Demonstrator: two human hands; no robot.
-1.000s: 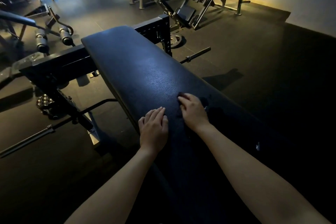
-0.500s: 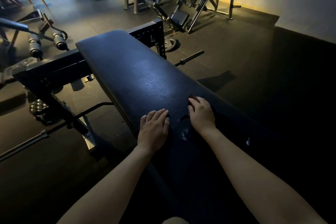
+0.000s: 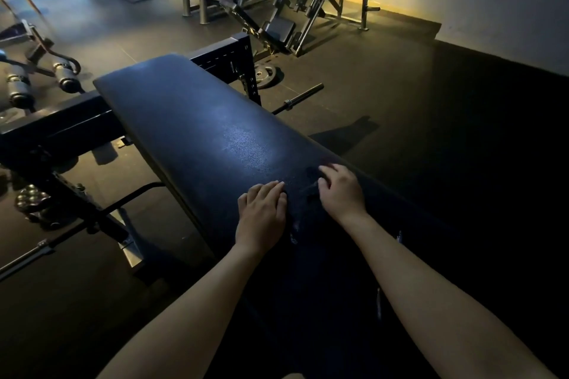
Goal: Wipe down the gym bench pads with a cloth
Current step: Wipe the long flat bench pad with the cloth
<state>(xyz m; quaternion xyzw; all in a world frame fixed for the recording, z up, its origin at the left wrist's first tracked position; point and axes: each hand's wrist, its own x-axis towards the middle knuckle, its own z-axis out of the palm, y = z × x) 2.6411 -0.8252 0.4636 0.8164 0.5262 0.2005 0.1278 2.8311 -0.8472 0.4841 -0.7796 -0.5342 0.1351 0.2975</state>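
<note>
I judge the cloth (image 3: pixel 311 194) limp and light, best bunched under the fingers. It is dark, hard to tell from the pad (image 3: pixel 197 132), and lies on the pad's near right part. My right hand (image 3: pixel 341 191) curls over it. My left hand (image 3: pixel 261 212) lies flat just beside, fingers together. The pad looks firm, pebbled and faintly shiny.

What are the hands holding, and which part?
The left hand lies flat on the bench pad, holding nothing. The right hand rests on a dark cloth; too dim to tell if it grips.
</note>
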